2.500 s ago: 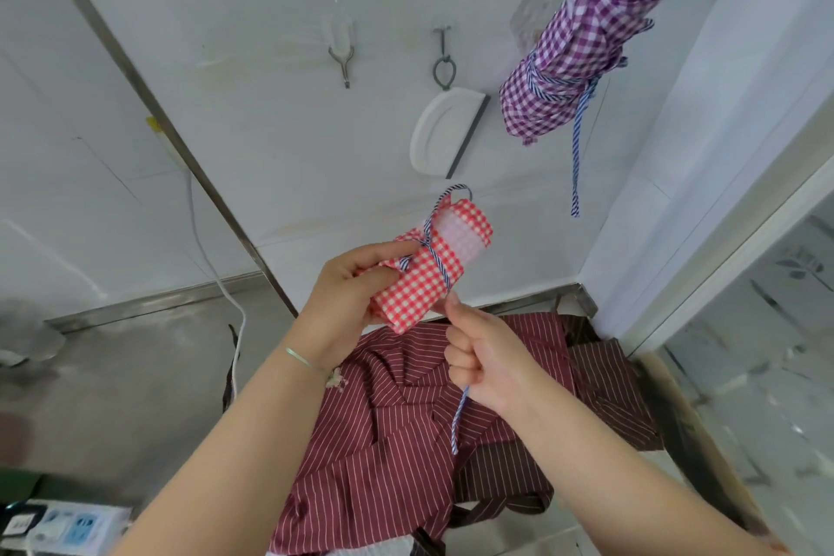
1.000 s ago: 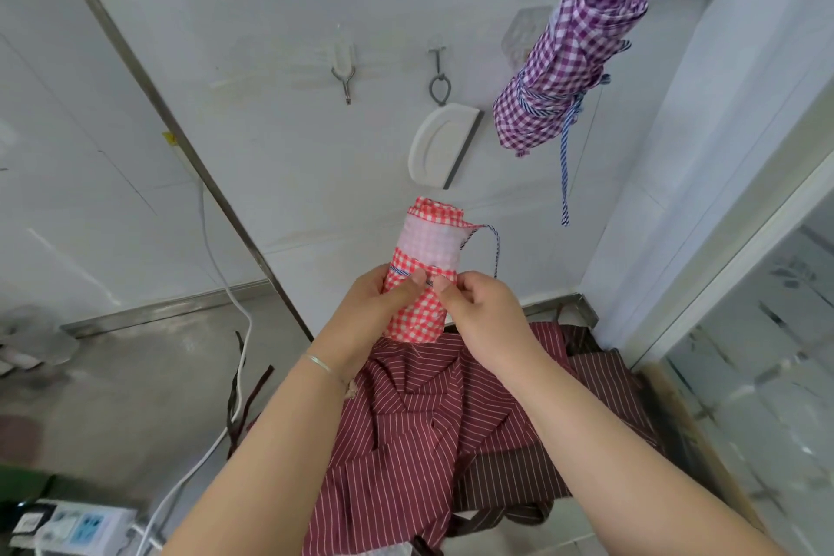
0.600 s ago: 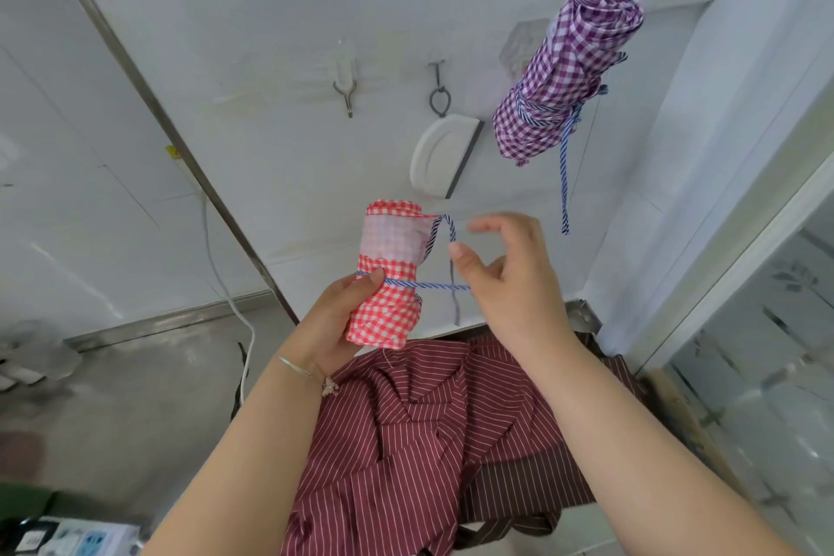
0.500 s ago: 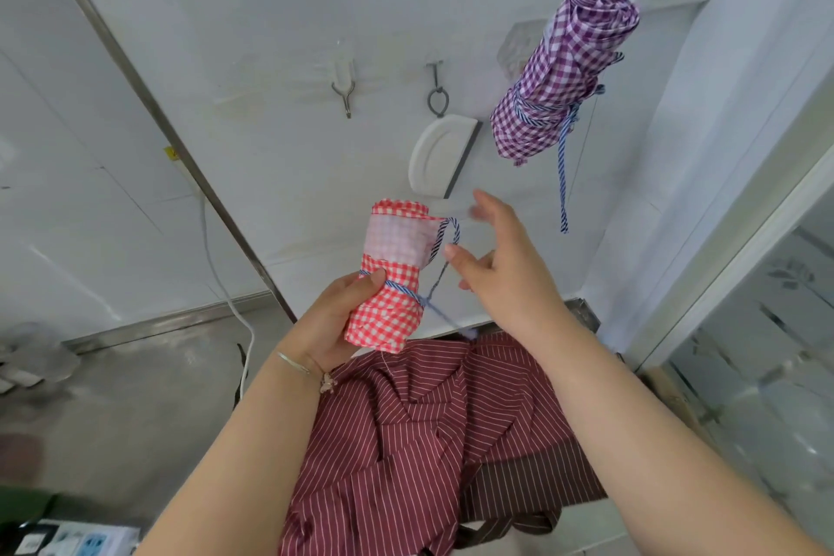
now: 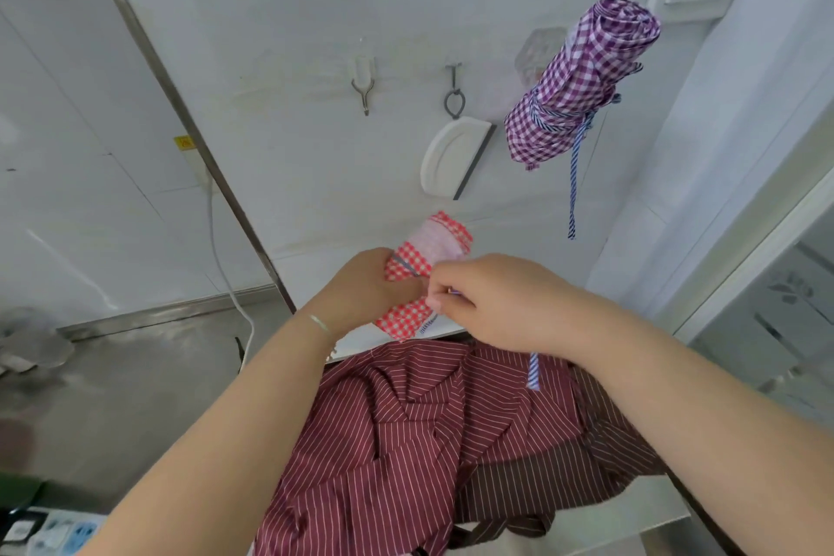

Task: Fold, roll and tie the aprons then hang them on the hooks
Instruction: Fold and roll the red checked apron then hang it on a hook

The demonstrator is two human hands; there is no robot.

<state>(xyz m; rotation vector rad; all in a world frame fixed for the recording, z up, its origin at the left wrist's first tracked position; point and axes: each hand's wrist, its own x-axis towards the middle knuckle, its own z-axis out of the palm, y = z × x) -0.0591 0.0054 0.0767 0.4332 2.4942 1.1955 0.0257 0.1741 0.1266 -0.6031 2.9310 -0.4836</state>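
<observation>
Red-and-white gingham apron roll [image 5: 417,280] held upright between both hands in front of the white wall [image 5: 293,176].

Left hand [image 5: 368,289] wraps its fingers round the roll's middle; right hand [image 5: 489,300] pinches the blue-and-white striped tie cord [image 5: 534,370] against the roll's side, the cord's loose end hanging below the palm. Under the hands, maroon pinstriped aprons [image 5: 406,442] lie crumpled on a steel counter [image 5: 659,515], one edge spilling over its front. Above right, a purple-and-white gingham apron roll [image 5: 582,81], already tied, hangs on the wall, its striped cord dangling. To its left, a clear adhesive metal hook [image 5: 363,88] stands free, and a second looped metal hook [image 5: 453,93] carries a white plastic scraper [image 5: 453,160]. A slanted metal rail [image 5: 189,122] crosses the wall, and grey floor [image 5: 113,397] lies left of the counter.
</observation>
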